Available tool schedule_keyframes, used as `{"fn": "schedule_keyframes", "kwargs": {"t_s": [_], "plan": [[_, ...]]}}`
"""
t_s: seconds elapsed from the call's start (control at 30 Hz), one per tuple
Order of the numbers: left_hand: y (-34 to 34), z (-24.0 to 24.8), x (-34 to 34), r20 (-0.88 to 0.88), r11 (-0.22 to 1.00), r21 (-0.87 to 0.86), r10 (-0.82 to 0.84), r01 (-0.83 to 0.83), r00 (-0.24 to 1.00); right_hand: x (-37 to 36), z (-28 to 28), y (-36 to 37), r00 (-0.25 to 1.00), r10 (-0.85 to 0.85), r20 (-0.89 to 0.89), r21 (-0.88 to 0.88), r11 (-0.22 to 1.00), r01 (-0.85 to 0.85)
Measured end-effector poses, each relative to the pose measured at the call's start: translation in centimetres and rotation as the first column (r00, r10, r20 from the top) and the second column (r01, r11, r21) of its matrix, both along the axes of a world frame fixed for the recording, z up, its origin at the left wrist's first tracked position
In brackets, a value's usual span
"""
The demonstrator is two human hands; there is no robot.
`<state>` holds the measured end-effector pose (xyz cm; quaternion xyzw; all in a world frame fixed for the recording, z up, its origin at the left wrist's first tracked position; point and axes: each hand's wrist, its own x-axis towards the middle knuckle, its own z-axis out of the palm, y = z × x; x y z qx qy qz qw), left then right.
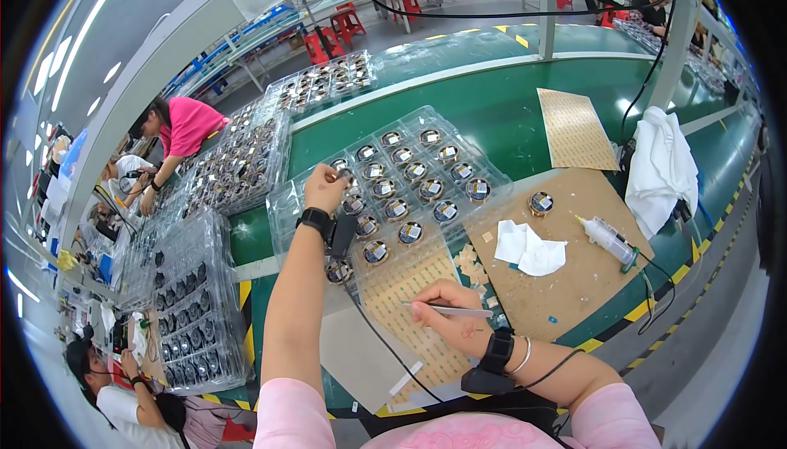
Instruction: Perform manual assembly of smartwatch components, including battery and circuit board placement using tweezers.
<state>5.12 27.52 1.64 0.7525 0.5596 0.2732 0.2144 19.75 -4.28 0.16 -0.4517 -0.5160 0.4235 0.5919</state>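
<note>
**benchwatcher:** ok so what's each hand doing here?

**trayguy:** Right hand (pixel 447 311), lower middle of the frame, is closed around thin metal tweezers (pixel 459 310), tips pointing right, resting on a tan sheet of small stickers (pixel 410 301). Left hand (pixel 325 188) is up at centre, fingers pinched on a small round part (pixel 345 174) at the near-left edge of the clear plastic tray (pixel 484 172). Black straps with cabled units on both wrists.

**benchwatcher:** and the tray?

**trayguy:** Centre of frame on the green bench, rows of round disc-like parts (pixel 410 233) with shiny tops. Just right of it there's a brown cardboard mat (pixel 574 285) with one loose round part (pixel 540 202), a crumpled white wipe (pixel 529 248) and a glue syringe (pixel 608 240) on it. Another sticker sheet (pixel 575 128) lies further up right, white cloth (pixel 660 166) beside it.

**benchwatcher:** left side?

**trayguy:** Stacks of filled clear trays (pixel 197 301) at left, more upper left, with other people working alongside them.
</note>
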Motion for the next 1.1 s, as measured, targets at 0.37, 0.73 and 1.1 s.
{"fn": "schedule_keyframes", "kwargs": {"t_s": [0.37, 0.73, 1.1], "plan": [[-18.8, 5.0, -2.7, 0.894, 0.861, -0.258, 0.042, 0.437, 0.446, 0.0, -0.3, -0.1, 0.994, -0.008, -0.107, -0.095, 0.995, -0.003], [-27.4, 3.5, -5.5, 0.797, 0.745, -0.383, -0.032, 0.546, 0.602, 0.2, 0.9, 0.1, 0.998, -0.042, -0.050, -0.132, 0.991, 0.035], [-25.8, -0.1, -6.6, 0.766, 0.668, -0.475, -0.007, 0.573, 0.643, -0.4, 0.8, 0.0, 0.995, -0.094, -0.038, -0.097, 0.991, 0.090]]}}
